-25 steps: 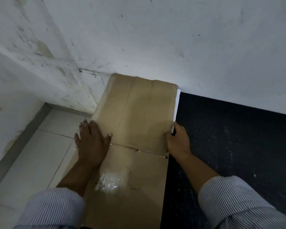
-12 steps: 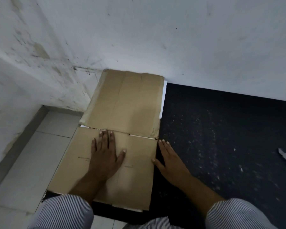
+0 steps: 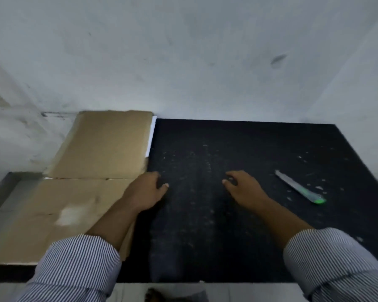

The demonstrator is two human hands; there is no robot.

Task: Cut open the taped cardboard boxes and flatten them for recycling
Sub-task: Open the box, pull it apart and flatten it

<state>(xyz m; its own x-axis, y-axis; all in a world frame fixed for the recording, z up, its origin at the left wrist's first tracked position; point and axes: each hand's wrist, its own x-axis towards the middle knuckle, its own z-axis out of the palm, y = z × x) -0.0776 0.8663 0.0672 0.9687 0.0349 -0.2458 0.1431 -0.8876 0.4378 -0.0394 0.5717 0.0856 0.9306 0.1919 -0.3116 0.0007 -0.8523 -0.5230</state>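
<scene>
Flattening looks done: cardboard (image 3: pixel 96 149) lies flat beside mat (image 3: pixel 205 236). L hand (image 3: pixel 145 192) & R hand (image 3: pixel 244 190) loosely curled, empty. Next, prob.: R hand takes knife (image 3: pixel 299 186), handle end.

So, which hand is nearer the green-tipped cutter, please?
Right. The right hand is over the mat, just left of the cutter; the left hand is farther left, by the flattened cardboard.

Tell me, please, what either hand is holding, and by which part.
Nothing is held: left hand and right hand hover loosely curled over the mat; the knife lies apart.
</scene>
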